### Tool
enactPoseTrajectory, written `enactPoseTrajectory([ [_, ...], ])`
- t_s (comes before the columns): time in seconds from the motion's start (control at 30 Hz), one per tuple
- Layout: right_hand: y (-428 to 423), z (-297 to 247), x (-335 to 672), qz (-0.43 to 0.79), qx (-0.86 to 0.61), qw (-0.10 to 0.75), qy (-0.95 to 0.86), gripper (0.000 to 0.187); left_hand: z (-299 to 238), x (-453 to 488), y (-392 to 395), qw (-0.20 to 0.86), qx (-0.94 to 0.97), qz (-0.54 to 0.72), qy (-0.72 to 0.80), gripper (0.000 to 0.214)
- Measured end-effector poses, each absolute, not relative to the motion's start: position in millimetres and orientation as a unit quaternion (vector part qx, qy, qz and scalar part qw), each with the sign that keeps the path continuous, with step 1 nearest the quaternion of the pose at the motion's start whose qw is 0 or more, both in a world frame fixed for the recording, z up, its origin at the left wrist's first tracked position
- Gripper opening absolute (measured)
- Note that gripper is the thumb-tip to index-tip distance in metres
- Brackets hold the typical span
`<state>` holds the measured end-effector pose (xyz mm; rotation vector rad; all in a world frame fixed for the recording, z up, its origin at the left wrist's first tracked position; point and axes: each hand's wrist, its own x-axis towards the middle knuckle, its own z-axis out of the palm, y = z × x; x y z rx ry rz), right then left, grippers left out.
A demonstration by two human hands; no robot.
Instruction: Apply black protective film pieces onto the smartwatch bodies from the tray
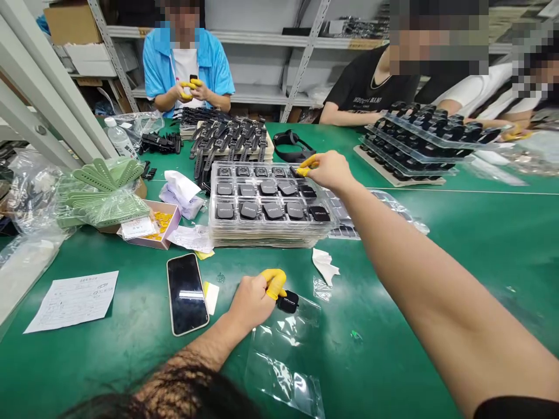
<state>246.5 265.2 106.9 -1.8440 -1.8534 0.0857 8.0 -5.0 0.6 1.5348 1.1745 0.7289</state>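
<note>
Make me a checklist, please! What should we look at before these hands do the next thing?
1. Left hand holds the small black device: ok.
2. Clear plastic bag lies under the device on the green mat: ok.
3. Bag's opening is ready: cannot tell.
4. Yellow finger cots are on both hands: ok.
5. Right hand has a firm grip on something at the stack of clear trays: cannot tell.
6. Phone lies apart from the bag: ok.
</note>
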Motion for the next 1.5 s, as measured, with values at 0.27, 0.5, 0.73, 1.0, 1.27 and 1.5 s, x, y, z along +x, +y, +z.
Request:
enactPoseTrajectory([
  [0.27, 272.5, 120.4, 214.7, 0.056, -0.699, 0.153, -0.696, 0.026, -1.6, 7.5, -3.6, 0.512, 0.641, 0.310, 0.480, 0.042],
  [0.5, 272.1, 123.1, 189.2, 0.042, -0.722, 0.128, -0.679, 0.025, 2.3, 6.7, -3.3, 0.505, 0.648, 0.297, 0.487, 0.048],
  [0.73, 268.1, 126.4, 185.9, 0.166, -0.718, 0.218, -0.640, 0.012, 3.6, 5.8, -2.8, 0.500, 0.646, 0.296, 0.495, 0.049],
  [1.0, 132.1, 105.9, 198.9, 0.383, -0.526, 0.557, -0.516, 0.024, 0.5, 7.6, -0.3, 0.498, 0.620, 0.304, 0.524, 0.043],
  [1.27, -7.4, 12.2, 194.9, 0.595, -0.532, 0.417, -0.434, 0.054, 6.5, 5.7, 0.3, 0.513, 0.597, 0.303, 0.537, 0.099],
  [1.5, -6.8, 3.9, 189.7, 0.570, -0.526, 0.419, -0.472, 0.037, 3.9, 4.1, -1.2, 0.512, 0.589, 0.297, 0.550, 0.091],
])
